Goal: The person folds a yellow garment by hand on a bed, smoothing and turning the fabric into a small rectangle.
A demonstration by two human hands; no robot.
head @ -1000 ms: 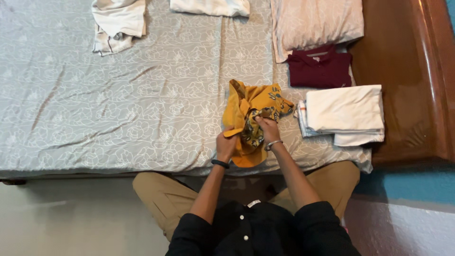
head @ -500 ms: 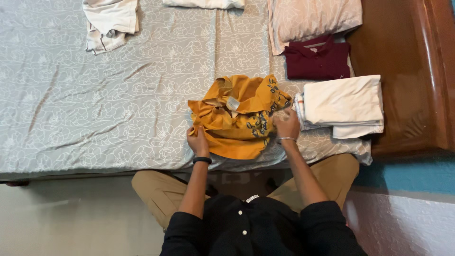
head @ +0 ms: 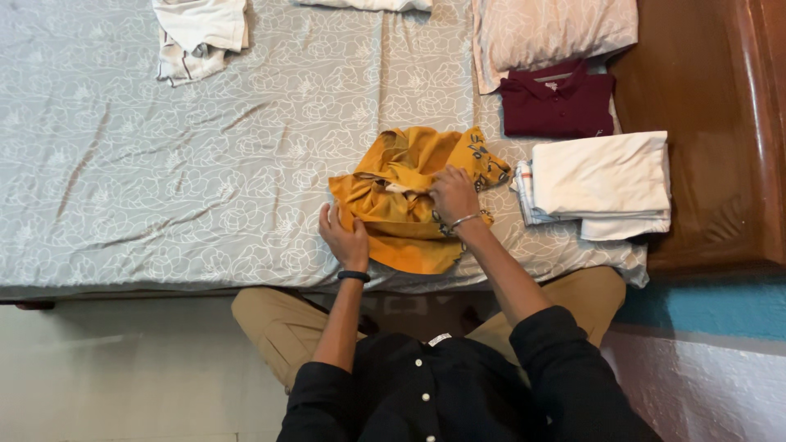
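Both arms reach forward, sleeves pushed up past the elbows. Left hand (head: 344, 236) lies palm down, fingers spread, a dark band at its wrist. Right hand (head: 453, 193) is angled inward, fingers curled and pinching, a metal bangle at its wrist.

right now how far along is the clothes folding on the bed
Done: a maroon shirt and a white stack lie folded at the right. In hand: the yellow garment, crumpled, left hand on its edge, right hand on top. Left: a loose white garment at the far side of the bed.
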